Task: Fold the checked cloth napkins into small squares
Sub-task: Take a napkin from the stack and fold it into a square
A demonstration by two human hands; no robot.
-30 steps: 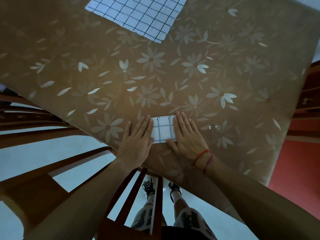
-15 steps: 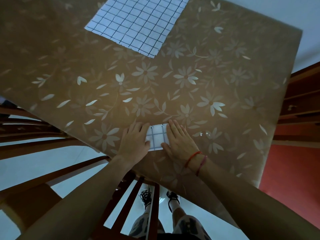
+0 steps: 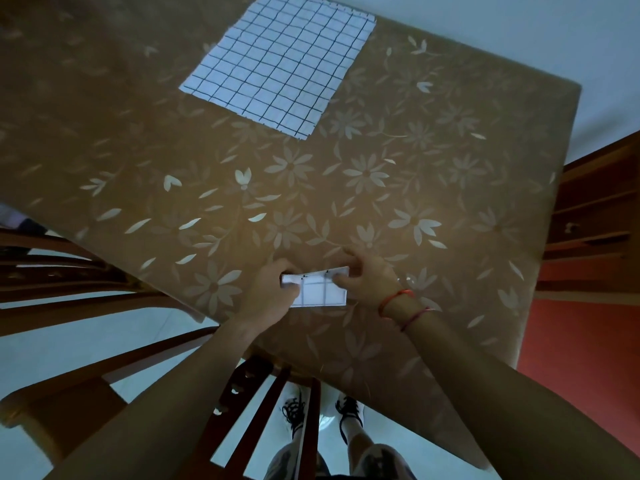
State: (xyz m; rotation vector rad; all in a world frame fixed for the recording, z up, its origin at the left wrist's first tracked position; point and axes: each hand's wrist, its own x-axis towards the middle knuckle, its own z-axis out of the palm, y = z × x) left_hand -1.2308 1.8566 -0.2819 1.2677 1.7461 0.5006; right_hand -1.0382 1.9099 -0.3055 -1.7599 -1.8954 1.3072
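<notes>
My left hand [image 3: 273, 289] is curled round the left end of the folded napkin [image 3: 320, 294], thumb and fingers pinching its far-left corner. My right hand [image 3: 369, 275] pinches the far-right corner, thumb on the near side of the raised edge and fingers curled over the far side. Both hands are closed on the cloth. I cannot tell how many layers each pinch takes in. The folded napkin is a small rectangle with its long axis running left to right between my hands. Its far edge is raised a little off the table [image 3: 467, 174] and the rest lies flat. It sits close to the table's near edge, just in front of me. Two red cords [image 3: 398, 301] circle my right wrist. Well apart from it, at the far side of the flowered tabletop, a second checked napkin [image 3: 280, 64] lies spread flat, turned at a slant to the table's edges. A wooden chair [image 3: 263, 393] stands below the near edge.
</notes>
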